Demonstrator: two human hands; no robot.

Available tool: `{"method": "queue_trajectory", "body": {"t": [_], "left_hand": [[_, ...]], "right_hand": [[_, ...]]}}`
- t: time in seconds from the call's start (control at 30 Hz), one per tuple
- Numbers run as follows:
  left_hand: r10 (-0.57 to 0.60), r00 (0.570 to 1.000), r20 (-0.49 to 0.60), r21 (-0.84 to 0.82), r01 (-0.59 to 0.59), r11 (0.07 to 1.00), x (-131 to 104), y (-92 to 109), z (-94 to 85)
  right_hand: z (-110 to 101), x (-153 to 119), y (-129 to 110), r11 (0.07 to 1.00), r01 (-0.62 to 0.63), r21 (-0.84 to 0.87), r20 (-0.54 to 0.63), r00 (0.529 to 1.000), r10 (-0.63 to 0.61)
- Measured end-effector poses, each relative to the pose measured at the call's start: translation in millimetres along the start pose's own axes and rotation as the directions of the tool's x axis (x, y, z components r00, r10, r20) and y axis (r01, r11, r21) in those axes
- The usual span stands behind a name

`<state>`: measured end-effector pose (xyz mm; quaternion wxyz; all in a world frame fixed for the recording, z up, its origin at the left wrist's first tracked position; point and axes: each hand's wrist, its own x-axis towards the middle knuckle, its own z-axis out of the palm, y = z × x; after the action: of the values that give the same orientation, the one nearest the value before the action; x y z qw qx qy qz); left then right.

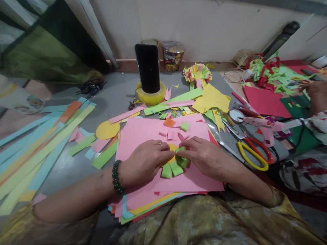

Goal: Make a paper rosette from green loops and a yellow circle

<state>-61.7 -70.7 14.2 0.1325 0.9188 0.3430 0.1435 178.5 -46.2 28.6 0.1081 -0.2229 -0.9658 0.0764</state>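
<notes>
A yellow paper circle (173, 148) with curled green paper pieces (176, 168) along its lower and right edge lies on a stack of coloured paper (143, 131), pink on top. My left hand (145, 158), wearing a ring and a dark bead bracelet, holds the circle from the left with thumb and fingers close together. On the other side, my right hand (204, 156) pinches a green paper piece (182, 151) at the circle's right edge. Just above the hands are loose curled pink pieces (173, 135), an orange piece (169, 122) and a green piece (185, 126).
A phone (147, 68) stands in a yellow tape roll (151, 97) behind the stack. Scissors (251, 154), a pink glue gun (267, 128) and a paper flower (198, 73) lie rightward. Long paper strips (48, 136) cover the left. Another person's hand (318, 95) shows at far right.
</notes>
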Motion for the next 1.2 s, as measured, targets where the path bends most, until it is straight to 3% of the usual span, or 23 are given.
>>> {"method": "queue_trajectory", "body": {"t": [0.63, 0.9, 1.2], "left_hand": [[-0.006, 0.999, 0.036, 0.009, 0.005, 1.0, 0.2, 1.4, -3.9], [-0.013, 0.999, 0.039, 0.028, 0.012, 1.0, -0.9, 1.1, -2.8], [-0.02, 0.999, 0.05, 0.004, 0.02, 1.0, -1.4, 1.9, -4.7]], "right_hand": [[-2.3, 1.6, 2.5, 0.999, 0.029, -0.018, 0.069, 0.997, -0.028], [-4.6, -0.5, 2.0, 0.995, 0.068, -0.077, -0.081, 0.994, -0.074], [-3.0, 0.1, 3.3, 0.991, 0.055, -0.123, -0.087, 0.994, -0.066]]}}
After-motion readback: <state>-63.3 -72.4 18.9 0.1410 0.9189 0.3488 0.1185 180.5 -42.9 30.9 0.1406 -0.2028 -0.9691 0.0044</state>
